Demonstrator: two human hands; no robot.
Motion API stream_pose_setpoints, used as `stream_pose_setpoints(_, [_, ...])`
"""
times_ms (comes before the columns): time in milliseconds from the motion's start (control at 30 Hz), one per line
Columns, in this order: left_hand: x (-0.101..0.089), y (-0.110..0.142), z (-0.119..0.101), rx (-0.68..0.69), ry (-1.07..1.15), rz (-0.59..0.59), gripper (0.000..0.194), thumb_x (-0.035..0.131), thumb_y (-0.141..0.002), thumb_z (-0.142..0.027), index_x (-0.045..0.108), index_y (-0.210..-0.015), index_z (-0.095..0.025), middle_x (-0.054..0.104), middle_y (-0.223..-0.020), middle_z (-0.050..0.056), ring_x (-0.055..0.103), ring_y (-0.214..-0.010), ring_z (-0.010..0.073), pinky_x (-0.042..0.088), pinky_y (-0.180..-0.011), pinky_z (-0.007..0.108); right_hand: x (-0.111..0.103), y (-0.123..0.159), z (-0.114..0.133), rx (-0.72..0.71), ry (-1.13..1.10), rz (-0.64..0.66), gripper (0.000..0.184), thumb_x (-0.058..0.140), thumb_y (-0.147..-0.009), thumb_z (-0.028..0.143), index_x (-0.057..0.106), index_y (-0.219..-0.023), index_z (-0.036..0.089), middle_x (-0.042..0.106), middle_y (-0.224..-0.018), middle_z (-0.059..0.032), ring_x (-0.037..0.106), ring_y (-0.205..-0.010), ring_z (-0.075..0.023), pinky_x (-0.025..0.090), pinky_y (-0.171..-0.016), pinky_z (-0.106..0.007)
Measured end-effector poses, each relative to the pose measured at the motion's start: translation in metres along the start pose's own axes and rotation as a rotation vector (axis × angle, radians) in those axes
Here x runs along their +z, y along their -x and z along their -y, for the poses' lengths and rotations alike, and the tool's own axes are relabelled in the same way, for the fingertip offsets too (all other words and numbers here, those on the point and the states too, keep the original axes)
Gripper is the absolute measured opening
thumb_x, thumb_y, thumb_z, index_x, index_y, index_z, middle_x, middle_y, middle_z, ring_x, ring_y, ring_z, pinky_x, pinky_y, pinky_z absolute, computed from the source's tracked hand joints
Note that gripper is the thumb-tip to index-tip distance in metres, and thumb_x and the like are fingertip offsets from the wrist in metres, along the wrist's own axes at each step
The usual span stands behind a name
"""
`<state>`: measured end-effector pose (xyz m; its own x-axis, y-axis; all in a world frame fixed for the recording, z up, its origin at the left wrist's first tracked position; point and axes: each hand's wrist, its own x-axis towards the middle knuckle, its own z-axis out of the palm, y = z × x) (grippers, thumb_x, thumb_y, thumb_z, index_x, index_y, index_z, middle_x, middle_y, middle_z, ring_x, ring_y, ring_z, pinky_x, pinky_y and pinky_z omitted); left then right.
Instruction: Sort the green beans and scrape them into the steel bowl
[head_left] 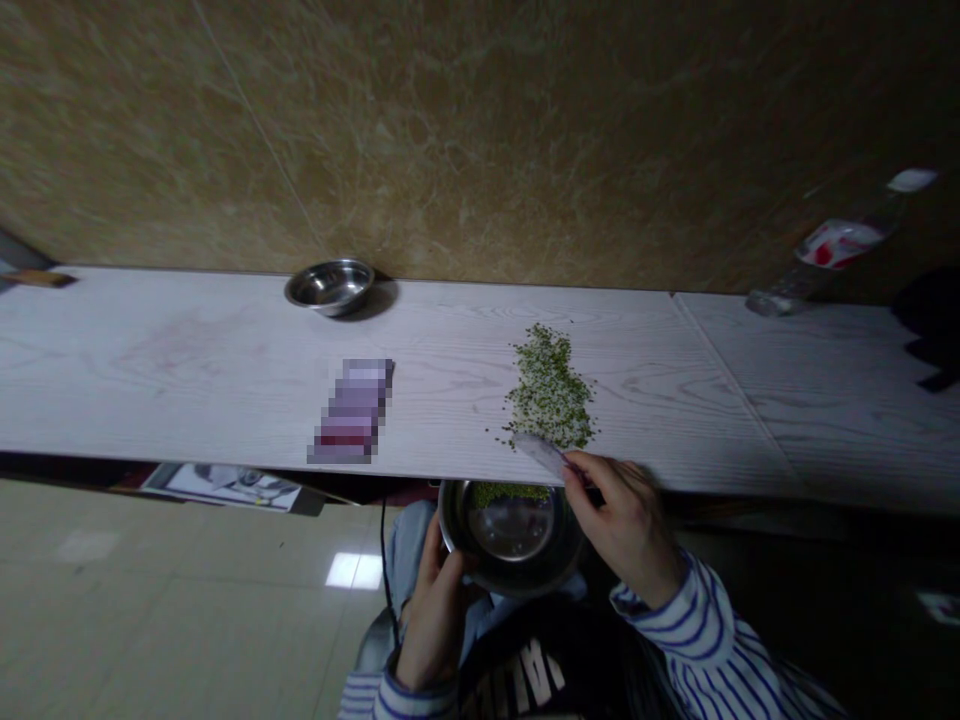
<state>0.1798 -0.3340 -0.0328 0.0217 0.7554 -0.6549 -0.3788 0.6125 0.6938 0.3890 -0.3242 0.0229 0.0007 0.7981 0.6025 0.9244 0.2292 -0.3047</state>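
My left hand (439, 605) grips the left rim of a steel bowl (510, 575), thumb near the edge. The bowl sits just under the table's front edge, above my lap, with green grains (514, 492) along its far inner side. Between the thumb and fingers of my right hand (619, 510) is a pale, flat, spoon-like tool (538, 453); its exact kind is unclear. Its tip touches or hovers at the near edge of a spread of small green grains (551, 390), which look like mung beans, on the white wood-grain table (450, 340).
A second steel bowl (330, 288) stands at the back by the marbled wall (450, 130). In front of it lies a blurred-out purple rectangular object (352, 410). At right are a clear bottle (832, 245) and a dark item (930, 325). An open drawer (232, 487) shows below left.
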Motion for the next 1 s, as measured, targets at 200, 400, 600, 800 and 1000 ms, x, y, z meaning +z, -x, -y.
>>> stream_pose_setpoints(200, [0.0013, 0.0015, -0.0052, 0.021, 0.009, 0.005, 0.083, 0.065, -0.069, -0.025, 0.044, -0.15, -0.03, 0.06, -0.138, 0.013, 0.064, -0.108, 0.0301, 0.058, -0.072, 0.036, -0.0023, -0.0015, -0.0051, 0.017, 0.03, -0.028, 0.011, 0.056, -0.095, 0.018, 0.066, -0.096, 0.017, 0.076, -0.078, -0.0043, 0.071, -0.069, -0.0186, 0.049, -0.072, -0.032])
stream_pose_setpoints(400, [0.0008, 0.0019, -0.0088, 0.004, -0.005, 0.004, 0.083, 0.064, -0.072, -0.023, 0.041, -0.151, -0.03, 0.059, -0.14, 0.012, 0.062, -0.108, 0.0281, 0.057, -0.072, 0.035, -0.0004, 0.001, -0.0022, -0.009, 0.01, 0.016, 0.012, 0.056, -0.094, 0.016, 0.067, -0.097, 0.016, 0.076, -0.08, -0.0045, 0.071, -0.07, -0.0188, 0.048, -0.071, -0.033])
stream_pose_setpoints(600, [0.0004, 0.0008, -0.0091, 0.021, 0.008, 0.021, 0.081, 0.066, -0.071, -0.024, 0.045, -0.149, -0.028, 0.058, -0.143, 0.012, 0.061, -0.114, 0.0294, 0.056, -0.071, 0.031, 0.0002, 0.0005, -0.0016, -0.003, 0.002, -0.009, 0.011, 0.057, -0.094, 0.017, 0.067, -0.098, 0.016, 0.076, -0.081, -0.0047, 0.071, -0.071, -0.0186, 0.05, -0.073, -0.032])
stream_pose_setpoints(800, [0.0008, 0.0018, -0.0097, 0.025, 0.003, 0.026, 0.082, 0.064, -0.071, -0.024, 0.044, -0.15, -0.029, 0.059, -0.141, 0.012, 0.061, -0.113, 0.031, 0.057, -0.072, 0.035, 0.0059, -0.0042, 0.0007, 0.006, 0.029, -0.02, 0.012, 0.054, -0.095, 0.019, 0.066, -0.096, 0.016, 0.075, -0.076, -0.0039, 0.071, -0.066, -0.0184, 0.05, -0.069, -0.032])
stream_pose_setpoints(1000, [0.0, 0.0015, -0.0088, 0.008, -0.007, -0.016, 0.085, 0.064, -0.069, -0.024, 0.042, -0.151, -0.032, 0.06, -0.139, 0.01, 0.063, -0.11, 0.0294, 0.057, -0.07, 0.033, 0.0045, -0.0042, -0.0039, 0.04, 0.061, -0.01, 0.014, 0.053, -0.095, 0.021, 0.067, -0.096, 0.017, 0.075, -0.076, -0.0044, 0.071, -0.066, -0.0194, 0.051, -0.068, -0.033])
